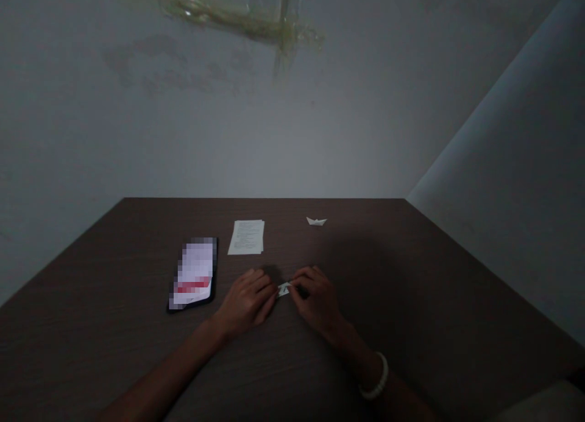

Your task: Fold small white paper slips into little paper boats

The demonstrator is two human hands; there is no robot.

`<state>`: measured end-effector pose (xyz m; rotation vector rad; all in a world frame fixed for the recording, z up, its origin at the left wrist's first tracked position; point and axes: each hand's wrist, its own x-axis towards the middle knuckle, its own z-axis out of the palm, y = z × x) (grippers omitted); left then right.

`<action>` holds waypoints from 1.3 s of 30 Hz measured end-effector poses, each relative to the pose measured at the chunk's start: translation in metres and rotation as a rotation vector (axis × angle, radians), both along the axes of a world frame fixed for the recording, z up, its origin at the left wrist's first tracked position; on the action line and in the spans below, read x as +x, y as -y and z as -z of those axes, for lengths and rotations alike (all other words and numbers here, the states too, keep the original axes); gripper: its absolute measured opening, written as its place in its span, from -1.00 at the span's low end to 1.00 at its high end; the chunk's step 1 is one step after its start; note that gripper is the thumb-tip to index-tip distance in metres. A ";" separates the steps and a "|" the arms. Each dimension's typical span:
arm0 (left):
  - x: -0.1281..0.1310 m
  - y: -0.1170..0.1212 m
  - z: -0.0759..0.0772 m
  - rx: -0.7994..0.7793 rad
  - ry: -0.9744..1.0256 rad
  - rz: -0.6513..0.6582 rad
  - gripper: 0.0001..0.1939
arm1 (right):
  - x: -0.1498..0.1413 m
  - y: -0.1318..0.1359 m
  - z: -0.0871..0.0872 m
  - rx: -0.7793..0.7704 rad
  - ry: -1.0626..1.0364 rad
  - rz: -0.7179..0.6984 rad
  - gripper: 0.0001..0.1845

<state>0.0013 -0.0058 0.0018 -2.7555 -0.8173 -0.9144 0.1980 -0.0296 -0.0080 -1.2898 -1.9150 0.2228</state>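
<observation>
Between my two hands is a small piece of folded paper [284,289], white with dark print. My left hand [250,299] pinches its left end, fingers curled together. The right end is gripped by the thumb and fingertips of my right hand [316,299], which has a white beaded bracelet [378,379] at the wrist. Both hands rest low over the dark wooden table [283,379]. My fingers hide much of the paper, so its exact folded shape cannot be made out.
A finished-looking paper boat [316,221] stands beyond my right hand. Printed paper sheets [247,237] lie stacked beyond my left hand. A phone [192,274] with a lit, blurred screen lies to the left. Walls [292,136] bound the table's back and right side.
</observation>
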 end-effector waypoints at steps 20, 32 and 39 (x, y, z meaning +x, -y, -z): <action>-0.001 -0.003 0.002 -0.093 0.120 -0.046 -0.77 | -0.003 0.002 -0.004 0.002 -0.038 -0.031 -0.92; 0.007 0.000 0.001 -0.328 0.231 -0.101 -0.70 | -0.004 -0.001 -0.001 0.010 -0.085 -0.069 -0.88; 0.013 0.005 0.000 -0.372 0.269 -0.090 -0.71 | -0.004 0.000 -0.001 0.014 -0.100 -0.050 -0.87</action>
